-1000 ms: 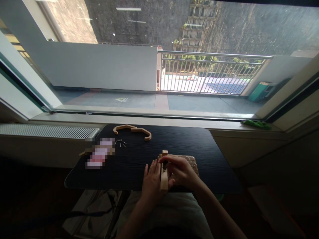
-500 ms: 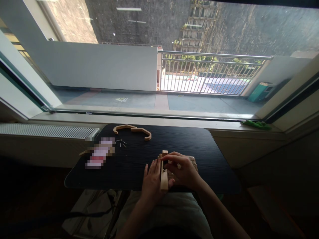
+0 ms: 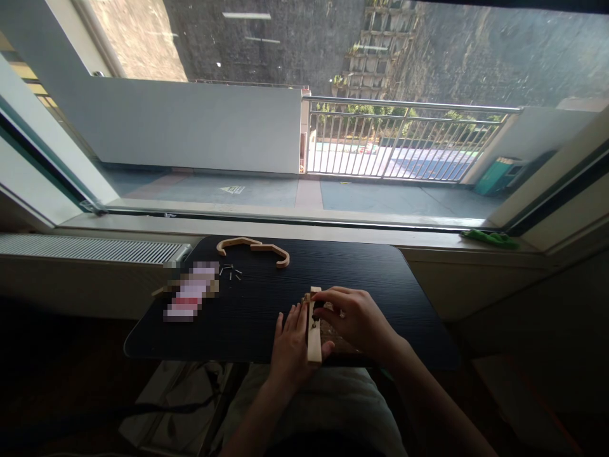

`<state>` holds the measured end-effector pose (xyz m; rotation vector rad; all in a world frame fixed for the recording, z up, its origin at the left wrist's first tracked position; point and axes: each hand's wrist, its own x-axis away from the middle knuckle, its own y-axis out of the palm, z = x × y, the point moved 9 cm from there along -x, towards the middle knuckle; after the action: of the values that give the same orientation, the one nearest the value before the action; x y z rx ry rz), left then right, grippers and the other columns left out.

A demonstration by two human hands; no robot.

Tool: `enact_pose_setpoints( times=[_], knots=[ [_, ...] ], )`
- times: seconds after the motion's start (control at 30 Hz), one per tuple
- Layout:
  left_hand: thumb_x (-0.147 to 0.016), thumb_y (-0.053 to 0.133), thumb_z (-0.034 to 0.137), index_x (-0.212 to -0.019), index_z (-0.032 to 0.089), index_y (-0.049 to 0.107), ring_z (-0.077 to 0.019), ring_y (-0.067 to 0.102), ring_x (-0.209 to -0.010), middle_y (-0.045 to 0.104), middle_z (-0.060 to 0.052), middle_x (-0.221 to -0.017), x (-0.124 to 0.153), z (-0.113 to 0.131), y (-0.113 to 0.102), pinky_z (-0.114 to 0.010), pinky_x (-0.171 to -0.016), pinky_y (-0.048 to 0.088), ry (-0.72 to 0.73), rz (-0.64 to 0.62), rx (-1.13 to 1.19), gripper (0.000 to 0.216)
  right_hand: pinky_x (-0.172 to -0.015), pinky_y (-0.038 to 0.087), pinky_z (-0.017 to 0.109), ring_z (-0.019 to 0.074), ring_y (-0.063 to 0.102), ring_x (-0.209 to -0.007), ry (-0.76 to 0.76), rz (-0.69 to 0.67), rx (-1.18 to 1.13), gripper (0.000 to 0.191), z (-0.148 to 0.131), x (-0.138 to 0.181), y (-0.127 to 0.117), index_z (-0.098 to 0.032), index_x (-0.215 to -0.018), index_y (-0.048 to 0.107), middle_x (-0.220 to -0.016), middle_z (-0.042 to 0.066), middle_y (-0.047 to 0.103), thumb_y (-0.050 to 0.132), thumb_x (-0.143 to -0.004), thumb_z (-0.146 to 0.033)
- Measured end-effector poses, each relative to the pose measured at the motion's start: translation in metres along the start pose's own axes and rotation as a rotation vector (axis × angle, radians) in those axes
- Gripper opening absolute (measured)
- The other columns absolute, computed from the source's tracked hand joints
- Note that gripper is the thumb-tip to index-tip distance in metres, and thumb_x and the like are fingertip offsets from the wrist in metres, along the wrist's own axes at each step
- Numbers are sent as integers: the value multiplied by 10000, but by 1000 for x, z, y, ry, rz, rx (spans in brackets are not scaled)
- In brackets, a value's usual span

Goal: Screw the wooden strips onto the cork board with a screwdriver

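A pale wooden bar [image 3: 314, 349] stands lengthwise near the table's front edge, over a brown piece [image 3: 340, 339] partly covered by my right hand. My left hand [image 3: 288, 343] holds the bar steady, its fingers along the left side and the thumb showing on the right. Above the bar, my right hand [image 3: 361, 315] pinches a small black part [image 3: 318, 308] between thumb and fingertips. The black part meets the bar's top face near a dark spot. Its exact kind is too small to make out.
Two curved wooden pieces [image 3: 271, 249] lie at the table's back. Several small metal screws or nails [image 3: 231, 273] are scattered left of centre, beside a blurred pinkish packet [image 3: 193, 289]. The dark table [image 3: 380, 266] stands against a window sill; a radiator [image 3: 95, 249] is at left.
My right wrist has shifted slightly right and the hand has turned a little over the bar, fingertips still at the black part. My left hand and the bar stay in place.
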<state>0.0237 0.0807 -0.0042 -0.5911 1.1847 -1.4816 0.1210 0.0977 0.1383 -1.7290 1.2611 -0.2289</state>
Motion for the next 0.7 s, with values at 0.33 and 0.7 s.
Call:
enact_pose_setpoints(
  times=[0.33, 0.7],
  knots=[
    [-880, 542, 481, -1509, 90, 259, -345, 392, -1422, 440, -219, -1513, 2, -4, 7, -575, -1151, 302, 34, 6, -14, 794, -590, 303, 271, 163, 661, -712, 38, -177, 302, 164, -7, -6, -5, -214, -976, 713, -812, 19, 736, 596, -956, -327],
    [-873, 549, 500, -1491, 81, 305, -352, 411, -1409, 463, -229, -1493, 0, -2, 4, -589, -1140, 315, -1, 3, -9, 785, -553, 225, 279, 146, 631, -626, 90, -228, 387, 179, -4, -5, -6, -209, -846, 665, -710, -9, 710, 601, -941, -347]
  ],
)
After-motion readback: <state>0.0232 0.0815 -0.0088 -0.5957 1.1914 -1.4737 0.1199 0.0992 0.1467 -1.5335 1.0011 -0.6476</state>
